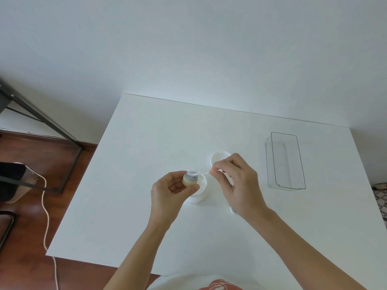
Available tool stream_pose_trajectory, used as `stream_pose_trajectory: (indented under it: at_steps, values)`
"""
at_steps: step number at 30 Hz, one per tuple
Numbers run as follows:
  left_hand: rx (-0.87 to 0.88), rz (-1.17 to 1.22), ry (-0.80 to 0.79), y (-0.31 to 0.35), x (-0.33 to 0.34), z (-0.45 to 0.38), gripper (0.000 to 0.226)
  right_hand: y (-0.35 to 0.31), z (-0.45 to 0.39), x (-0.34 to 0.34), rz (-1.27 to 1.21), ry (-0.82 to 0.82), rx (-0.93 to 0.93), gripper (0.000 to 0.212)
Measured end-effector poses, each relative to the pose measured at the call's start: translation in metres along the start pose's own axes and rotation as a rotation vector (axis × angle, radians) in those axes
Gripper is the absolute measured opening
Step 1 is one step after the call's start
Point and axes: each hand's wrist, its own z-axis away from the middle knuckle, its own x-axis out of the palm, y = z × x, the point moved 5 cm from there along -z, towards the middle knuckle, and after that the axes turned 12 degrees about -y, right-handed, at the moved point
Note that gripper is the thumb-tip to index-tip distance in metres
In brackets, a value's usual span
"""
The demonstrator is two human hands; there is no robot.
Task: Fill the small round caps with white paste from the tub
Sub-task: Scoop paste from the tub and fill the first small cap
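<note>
Off the table on the far left there's a dark metal frame (41, 120) on the wood floor, plus a pale cord (47, 216) trailing toward the near edge. On the white table (146, 143) itself, the left hand (167, 191) is curled around a small round cap (190, 178), pinched between thumb and fingers, held just above the tub. The cap's opening points up and tips a bit to the right, so its short axis runs nearly vertical, and there's white paste showing in the top. Right behind and under it sits the white tub (199, 191), open side up, partly hidden by that hand. Just right of the cap, the right hand (234, 181) is closed in a tight pinch on a thin white stick (206, 173) that lies roughly left-right, tip pointing left toward the cap's mouth; can't tell if it's actually touching. Behind the right hand is a round white lid (219, 156), half blocked by the knuckles. Something small peeks out near the right wrist, too hidden to call. Far right, well apart, is a clear plastic bin (287, 162), long axis running near to far.
</note>
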Motion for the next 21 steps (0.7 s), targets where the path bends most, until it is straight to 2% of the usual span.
stream_pose_trajectory:
  at_steps: [4, 7, 12, 15, 18, 21]
  values:
    - [-0.005, 0.015, -0.006, 0.000, 0.000, -0.001, 0.033, -0.008, 0.006, 0.000, 0.135, -0.030, -0.160, 0.009]
    - [-0.003, 0.028, -0.004, 0.000, -0.001, -0.001, 0.034, -0.013, 0.011, -0.004, 0.209, -0.021, -0.241, 0.004]
    - [0.014, 0.039, -0.019, 0.001, 0.000, -0.001, 0.035, -0.017, 0.016, -0.006, 0.279, 0.013, -0.333, 0.012]
    - [0.017, 0.042, -0.016, 0.001, 0.001, 0.000, 0.036, -0.015, 0.019, -0.007, 0.281, 0.036, -0.332, 0.017]
    - [0.019, 0.047, -0.008, 0.001, 0.001, 0.001, 0.036, -0.014, 0.021, -0.009, 0.256, 0.051, -0.320, 0.011]
    - [0.031, 0.051, -0.010, 0.001, -0.001, 0.001, 0.037, -0.008, 0.020, -0.014, 0.045, 0.102, -0.191, 0.006]
